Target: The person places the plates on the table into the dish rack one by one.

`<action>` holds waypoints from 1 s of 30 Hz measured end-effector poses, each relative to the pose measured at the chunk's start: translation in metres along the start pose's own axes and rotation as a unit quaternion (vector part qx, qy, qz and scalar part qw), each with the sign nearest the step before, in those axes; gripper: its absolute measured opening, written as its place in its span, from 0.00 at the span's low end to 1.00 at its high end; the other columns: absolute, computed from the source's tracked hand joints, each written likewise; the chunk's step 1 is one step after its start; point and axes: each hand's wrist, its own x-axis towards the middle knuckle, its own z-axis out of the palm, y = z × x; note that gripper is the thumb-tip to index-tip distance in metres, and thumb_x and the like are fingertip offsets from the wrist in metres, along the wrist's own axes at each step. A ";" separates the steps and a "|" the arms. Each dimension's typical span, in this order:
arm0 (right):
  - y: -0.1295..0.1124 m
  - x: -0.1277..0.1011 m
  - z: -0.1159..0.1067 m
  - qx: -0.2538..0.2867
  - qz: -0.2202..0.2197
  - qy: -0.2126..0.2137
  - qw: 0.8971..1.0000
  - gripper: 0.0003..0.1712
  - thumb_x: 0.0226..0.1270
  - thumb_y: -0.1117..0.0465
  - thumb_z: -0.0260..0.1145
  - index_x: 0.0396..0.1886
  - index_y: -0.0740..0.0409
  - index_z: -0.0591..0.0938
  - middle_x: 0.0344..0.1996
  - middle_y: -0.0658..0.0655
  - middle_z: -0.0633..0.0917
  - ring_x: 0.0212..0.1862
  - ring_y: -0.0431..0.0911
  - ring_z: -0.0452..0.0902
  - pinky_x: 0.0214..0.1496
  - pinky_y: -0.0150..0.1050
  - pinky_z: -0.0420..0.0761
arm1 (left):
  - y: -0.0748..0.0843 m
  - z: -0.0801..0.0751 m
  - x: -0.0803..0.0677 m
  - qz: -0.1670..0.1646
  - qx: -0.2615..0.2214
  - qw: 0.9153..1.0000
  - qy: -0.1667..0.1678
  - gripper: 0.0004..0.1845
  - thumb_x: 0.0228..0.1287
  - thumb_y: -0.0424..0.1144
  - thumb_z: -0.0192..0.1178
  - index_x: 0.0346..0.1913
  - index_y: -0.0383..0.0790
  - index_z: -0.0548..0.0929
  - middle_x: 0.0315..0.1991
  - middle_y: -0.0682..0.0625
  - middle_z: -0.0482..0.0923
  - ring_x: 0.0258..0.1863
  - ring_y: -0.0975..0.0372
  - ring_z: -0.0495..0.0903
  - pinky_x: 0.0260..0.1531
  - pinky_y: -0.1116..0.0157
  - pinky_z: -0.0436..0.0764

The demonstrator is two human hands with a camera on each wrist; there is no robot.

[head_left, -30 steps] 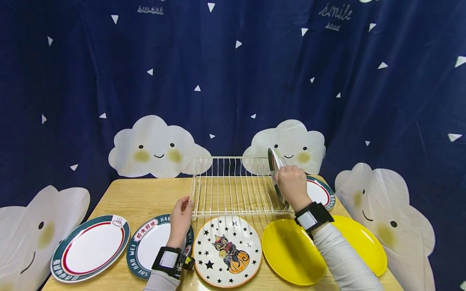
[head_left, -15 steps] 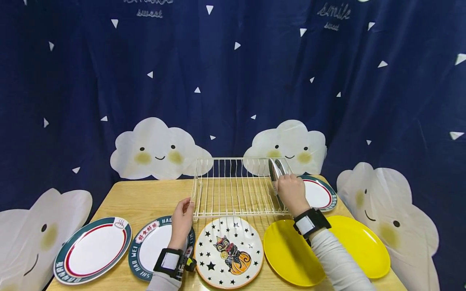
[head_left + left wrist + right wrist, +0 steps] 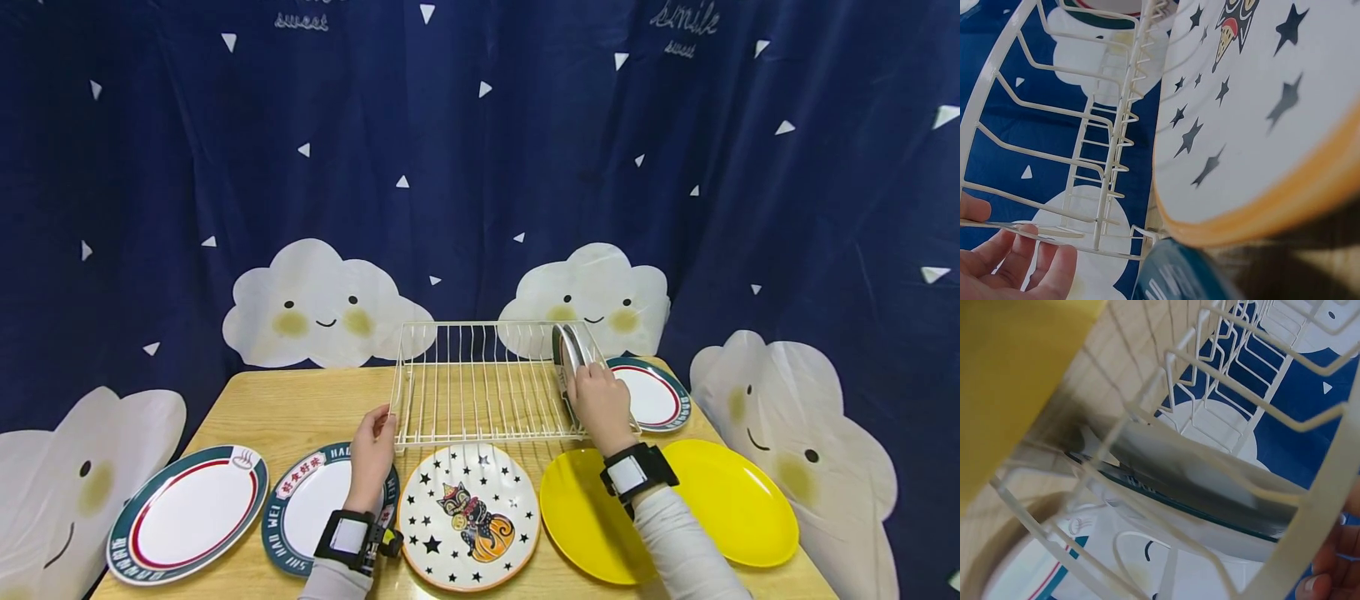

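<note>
My left hand grips the left end of a white wire dish rack. In the left wrist view its fingers bend round the rack's end wire. At the rack's right end, my right hand holds the near edge of a green-rimmed plate standing upright in a slot. A second plate stands close beside it on the right. Through the rack's wires, the right wrist view shows both plates leaning near each other; the rail partly hides the right fingers.
Along the front lie two green-rimmed plates, a cat-patterned plate and two yellow plates. Another green-rimmed plate lies right of the rack. A blue curtain hangs behind the wooden table.
My right hand has lowered the green-rimmed plate into the rack's right-hand slots, and the second plate behind it has come into sight. My left hand has stayed on the rack.
</note>
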 end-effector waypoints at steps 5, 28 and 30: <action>0.001 -0.013 0.001 0.011 0.002 0.000 1.000 0.14 0.52 0.56 0.64 0.23 0.63 0.73 0.18 0.59 0.71 0.21 0.54 0.70 0.15 0.45 0.65 | 0.000 0.000 -0.001 -0.003 0.006 1.000 0.004 0.20 0.67 0.46 0.47 0.57 0.41 0.69 0.49 0.43 0.73 0.50 0.54 0.70 0.50 0.55 0.68; 0.019 -0.057 -0.009 0.158 0.058 0.067 0.984 0.08 0.56 0.61 0.63 0.28 0.63 0.78 0.21 0.57 0.74 0.25 0.49 0.68 0.25 0.40 0.70 | 0.003 0.001 0.000 -0.004 0.006 1.000 0.010 0.19 0.66 0.46 0.47 0.56 0.42 0.70 0.48 0.45 0.74 0.48 0.55 0.72 0.46 0.59 0.69; 0.026 -0.060 -0.010 0.155 0.088 0.062 0.982 0.07 0.57 0.61 0.62 0.28 0.63 0.77 0.21 0.56 0.73 0.25 0.48 0.67 0.25 0.40 0.70 | 0.002 0.001 0.000 -0.005 0.004 1.000 0.009 0.19 0.66 0.47 0.48 0.56 0.42 0.70 0.49 0.45 0.74 0.48 0.55 0.71 0.46 0.59 0.69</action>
